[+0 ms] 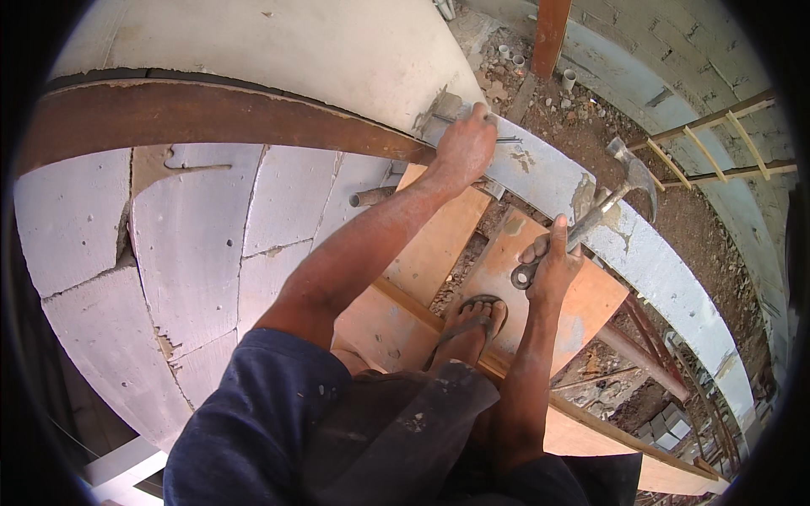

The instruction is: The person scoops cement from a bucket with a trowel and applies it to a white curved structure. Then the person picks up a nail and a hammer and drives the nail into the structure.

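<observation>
My right hand [553, 263] grips a claw hammer [595, 215] by its handle, with the head up and away to the right, over the edge of the narrow block wall. My thumb lies along the handle, and a dark ring-shaped end shows below my fingers. Farther forward, my left hand [464, 150] is closed at the junction of the brown beam, pale panel and block wall top [540, 169]. Thin metal rods [509, 140], like long nails, stick out beside that fist; my fingers hide how they are held.
A brown beam [228, 108] runs under the pale panel [278, 38], above a wall of light blocks [190, 228]. A pipe stub [371, 197] juts out there. My sandalled foot [472, 325] stands on wooden boards [515, 287] with gaps. A wooden ladder [709, 152] and rubble lie beyond.
</observation>
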`<state>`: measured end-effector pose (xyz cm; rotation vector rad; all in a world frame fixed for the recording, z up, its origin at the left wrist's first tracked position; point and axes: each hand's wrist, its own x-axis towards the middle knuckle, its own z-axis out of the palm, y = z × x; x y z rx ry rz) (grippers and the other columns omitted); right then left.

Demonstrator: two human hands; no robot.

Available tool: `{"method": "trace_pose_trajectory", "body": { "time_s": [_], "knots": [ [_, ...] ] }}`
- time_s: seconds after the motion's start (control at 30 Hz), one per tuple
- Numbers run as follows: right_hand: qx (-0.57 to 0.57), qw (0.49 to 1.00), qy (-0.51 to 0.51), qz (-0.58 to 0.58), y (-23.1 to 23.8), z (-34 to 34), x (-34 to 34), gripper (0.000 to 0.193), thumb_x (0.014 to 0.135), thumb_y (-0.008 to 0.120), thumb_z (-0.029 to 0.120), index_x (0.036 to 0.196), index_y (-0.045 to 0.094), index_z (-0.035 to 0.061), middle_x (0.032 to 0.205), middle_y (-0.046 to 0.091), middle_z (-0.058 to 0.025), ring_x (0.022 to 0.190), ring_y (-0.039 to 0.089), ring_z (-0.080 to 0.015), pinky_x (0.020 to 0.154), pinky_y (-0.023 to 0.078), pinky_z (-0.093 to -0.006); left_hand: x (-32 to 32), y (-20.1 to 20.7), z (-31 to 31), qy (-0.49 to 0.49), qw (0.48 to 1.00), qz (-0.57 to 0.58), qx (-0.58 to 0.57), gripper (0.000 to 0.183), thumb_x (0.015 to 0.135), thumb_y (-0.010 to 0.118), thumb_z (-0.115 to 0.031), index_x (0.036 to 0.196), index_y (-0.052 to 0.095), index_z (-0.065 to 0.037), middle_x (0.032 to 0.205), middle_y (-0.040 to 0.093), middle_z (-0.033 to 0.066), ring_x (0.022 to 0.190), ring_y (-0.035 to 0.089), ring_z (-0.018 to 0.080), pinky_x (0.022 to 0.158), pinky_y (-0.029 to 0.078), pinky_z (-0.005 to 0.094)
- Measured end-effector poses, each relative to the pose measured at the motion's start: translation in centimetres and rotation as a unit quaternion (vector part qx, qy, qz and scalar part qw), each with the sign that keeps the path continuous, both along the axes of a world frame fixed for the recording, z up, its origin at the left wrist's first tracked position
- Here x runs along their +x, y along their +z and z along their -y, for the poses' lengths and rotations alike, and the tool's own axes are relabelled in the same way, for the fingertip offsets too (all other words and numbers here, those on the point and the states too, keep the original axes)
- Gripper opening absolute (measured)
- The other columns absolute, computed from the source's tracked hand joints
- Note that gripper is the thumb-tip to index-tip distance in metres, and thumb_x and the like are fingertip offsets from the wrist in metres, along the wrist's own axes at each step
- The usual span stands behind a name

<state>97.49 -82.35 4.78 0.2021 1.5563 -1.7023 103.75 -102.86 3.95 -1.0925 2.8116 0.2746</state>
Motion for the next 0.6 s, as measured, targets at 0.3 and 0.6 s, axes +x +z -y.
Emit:
{"method": "trace_pose_trajectory", "body": {
  "time_s": [0.3,0.6],
  "knots": [
    [-0.002,1.0,-0.005,0.01,-0.1,-1.0,0.2,0.032,0.093,0.065,0.033,0.085,0.052,0.0055,0.055,0.049,-0.0024,0.041,0.053,-0.0136,0.035,0.037,-0.0241,3.0,-2.4,-1.0,0.085,0.994,-0.064,0.022,0.043,0.077,0.066,-0.007,0.119,0.058,-0.001,0.125,0.053,0.0165,0.092,0.064,0.0377,0.081,0.053,0.0461],
    [0.016,0.997,0.073,0.004,0.6,0.0,1.8,0.038,0.091,0.066,0.041,0.08,0.049,0.0093,0.055,0.05,-0.0018,0.042,0.053,-0.0135,0.037,0.041,-0.0256,2.7,-1.4,-0.1,0.027,0.999,0.0,0.019,0.043,0.077,0.062,-0.004,0.12,0.059,0.0,0.125,0.053,0.0155,0.093,0.065,0.0373,0.082,0.052,0.0453]
  ]
}}
